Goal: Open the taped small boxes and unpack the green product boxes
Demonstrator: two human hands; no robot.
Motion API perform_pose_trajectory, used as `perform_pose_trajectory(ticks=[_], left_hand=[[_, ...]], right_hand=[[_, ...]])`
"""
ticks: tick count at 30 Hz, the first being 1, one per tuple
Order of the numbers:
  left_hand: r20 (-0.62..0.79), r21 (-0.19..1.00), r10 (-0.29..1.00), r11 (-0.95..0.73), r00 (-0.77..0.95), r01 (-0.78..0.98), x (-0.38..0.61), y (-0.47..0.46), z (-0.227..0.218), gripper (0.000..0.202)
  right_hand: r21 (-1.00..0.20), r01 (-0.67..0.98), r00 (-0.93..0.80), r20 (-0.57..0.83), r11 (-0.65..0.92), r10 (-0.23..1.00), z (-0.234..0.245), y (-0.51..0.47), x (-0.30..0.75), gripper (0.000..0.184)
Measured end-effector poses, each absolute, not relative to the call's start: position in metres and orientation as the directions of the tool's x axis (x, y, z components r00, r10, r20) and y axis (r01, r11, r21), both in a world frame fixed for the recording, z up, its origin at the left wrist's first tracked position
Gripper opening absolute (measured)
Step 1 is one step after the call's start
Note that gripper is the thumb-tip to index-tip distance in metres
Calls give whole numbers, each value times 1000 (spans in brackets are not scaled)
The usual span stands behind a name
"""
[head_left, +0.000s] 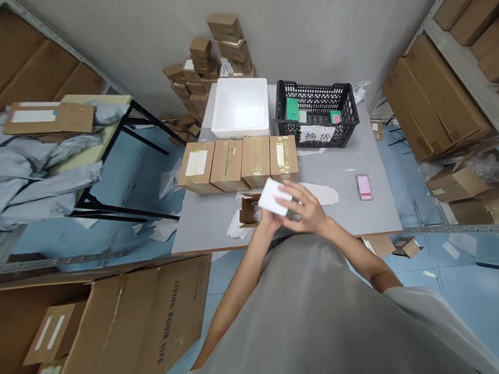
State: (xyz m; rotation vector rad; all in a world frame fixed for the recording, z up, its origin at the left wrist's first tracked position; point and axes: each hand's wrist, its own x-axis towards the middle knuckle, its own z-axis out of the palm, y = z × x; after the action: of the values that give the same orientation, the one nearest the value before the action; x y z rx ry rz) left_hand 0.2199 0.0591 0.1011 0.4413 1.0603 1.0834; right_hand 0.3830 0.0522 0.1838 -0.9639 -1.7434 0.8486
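Step in hand, by my reading: handling a white box (pixel 275 197) above the near tabletop (pixel 209 224) edge. Left hand (pixel 269 218): mostly hidden beneath the box, gripping its underside. Small open carton (pixel 248 209): just left of the hands. Right hand (pixel 307 208): fingers curled over the box's right end, closed on it.

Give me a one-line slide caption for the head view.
Both hands, left and right, hold a small white box over a grey table beside four taped cardboard boxes.
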Motion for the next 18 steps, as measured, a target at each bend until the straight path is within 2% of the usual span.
perform_pose_trajectory(ticks=[2, 4, 6, 8, 11, 14, 16, 18], left_hand=[[-597, 639, 801, 507, 42, -578, 222, 64, 93, 5], [-668, 565, 744, 528, 24, -634, 222, 60, 88, 15], [-678, 543, 735, 508, 7, -669, 220, 52, 87, 19], [-650, 569, 760, 477, -11, -670, 216, 46, 88, 18], [-540, 735, 838, 425, -78, -528, 207, 47, 88, 26], [-340, 928, 918, 292, -206, -232, 196, 60, 89, 41], [-176, 984, 950, 164, -259, -65, 189, 73, 93, 47], [-49, 998, 966, 57, -253, 23, 185, 87, 101, 51]], right_hand=[[-834, 303, -159, 434, 462, 887, 176, 80, 389, 42], [-850, 329, -28, 426, 411, 904, 161, 111, 398, 42], [-918, 290, 134, 319, 271, 938, 143, 138, 408, 44], [-969, 232, 250, 144, 85, 958, 126, 156, 416, 44], [-986, 84, 301, -110, -141, 947, 109, 162, 420, 36], [-958, -82, 278, -286, -274, 917, 105, 154, 420, 40], [-927, -142, 238, -373, -348, 897, 106, 147, 419, 47], [-882, -151, 166, -468, -446, 868, 105, 139, 420, 53]])
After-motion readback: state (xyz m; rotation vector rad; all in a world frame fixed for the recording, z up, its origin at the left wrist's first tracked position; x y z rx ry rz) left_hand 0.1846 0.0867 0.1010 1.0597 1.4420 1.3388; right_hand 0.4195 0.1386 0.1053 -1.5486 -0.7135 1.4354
